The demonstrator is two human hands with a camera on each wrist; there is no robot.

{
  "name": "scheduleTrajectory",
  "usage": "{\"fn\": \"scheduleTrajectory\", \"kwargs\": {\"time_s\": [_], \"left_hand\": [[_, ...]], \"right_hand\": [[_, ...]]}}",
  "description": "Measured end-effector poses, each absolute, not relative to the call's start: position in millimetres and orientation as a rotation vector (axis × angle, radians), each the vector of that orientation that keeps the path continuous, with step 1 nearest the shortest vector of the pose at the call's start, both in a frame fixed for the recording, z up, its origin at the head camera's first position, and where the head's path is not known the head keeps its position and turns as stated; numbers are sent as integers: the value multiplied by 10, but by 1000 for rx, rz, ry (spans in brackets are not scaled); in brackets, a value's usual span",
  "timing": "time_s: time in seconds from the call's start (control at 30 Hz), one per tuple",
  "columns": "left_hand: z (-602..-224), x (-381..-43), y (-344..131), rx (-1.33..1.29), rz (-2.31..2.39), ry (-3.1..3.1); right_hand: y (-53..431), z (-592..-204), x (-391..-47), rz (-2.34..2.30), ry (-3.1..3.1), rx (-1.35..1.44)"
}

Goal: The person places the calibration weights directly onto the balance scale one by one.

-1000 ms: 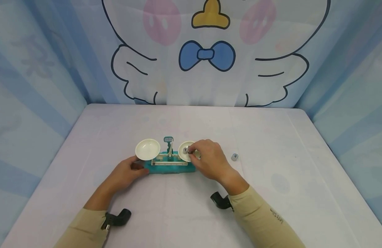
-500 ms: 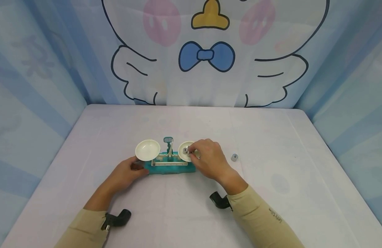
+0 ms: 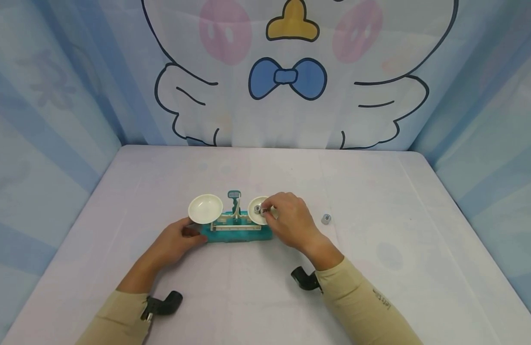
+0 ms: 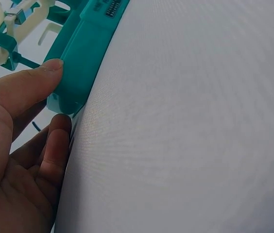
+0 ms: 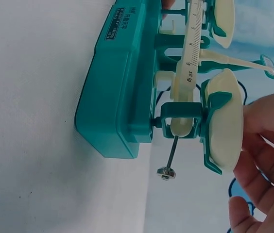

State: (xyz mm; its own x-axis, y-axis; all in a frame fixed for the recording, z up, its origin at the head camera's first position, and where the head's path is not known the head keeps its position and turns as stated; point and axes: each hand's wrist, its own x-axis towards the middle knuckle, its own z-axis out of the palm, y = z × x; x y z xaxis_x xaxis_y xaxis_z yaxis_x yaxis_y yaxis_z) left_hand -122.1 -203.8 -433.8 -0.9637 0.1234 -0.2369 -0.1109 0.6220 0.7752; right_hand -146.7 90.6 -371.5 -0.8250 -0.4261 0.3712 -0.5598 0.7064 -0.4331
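A teal balance scale (image 3: 239,235) with two cream pans stands on the table. My left hand (image 3: 174,242) grips the left end of its base, thumb on top in the left wrist view and fingers curled at the end. Over the right pan (image 3: 252,216), my right hand (image 3: 294,221) pinches a small metal weight (image 3: 263,211) between thumb and forefinger. Another metal weight (image 3: 257,209) sits in that pan, just left of the fingertips. Nothing lies in the left pan (image 3: 205,209). In the right wrist view the right pan (image 5: 226,124) hides the fingertips and weights.
One more metal weight (image 3: 326,219) stands on the white-covered table (image 3: 377,287), right of the scale. A metal adjusting knob (image 5: 166,173) sticks out from the beam's right end. A printed curtain (image 3: 287,120) closes off the back.
The right hand's fingers have shifted very slightly at the right pan. The left hand and the scale have stayed in place.
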Motion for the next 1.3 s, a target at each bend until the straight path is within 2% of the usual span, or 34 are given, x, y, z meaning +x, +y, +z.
{"fn": "scheduleTrajectory", "kwargs": {"time_s": [0.27,0.5,1.3], "left_hand": [[-4328,-1224,-2033,14,1254,2583],[-4317,-1227,-2029,17,1255,2582],[-4336,-1222,-2020,8,1228,2600]], "right_hand": [[1030,-3662,-1460,966,-2738,710],[1326,-3611,-1482,946,-2781,633],[2190,-3856,-1546,935,-3125,180]]}}
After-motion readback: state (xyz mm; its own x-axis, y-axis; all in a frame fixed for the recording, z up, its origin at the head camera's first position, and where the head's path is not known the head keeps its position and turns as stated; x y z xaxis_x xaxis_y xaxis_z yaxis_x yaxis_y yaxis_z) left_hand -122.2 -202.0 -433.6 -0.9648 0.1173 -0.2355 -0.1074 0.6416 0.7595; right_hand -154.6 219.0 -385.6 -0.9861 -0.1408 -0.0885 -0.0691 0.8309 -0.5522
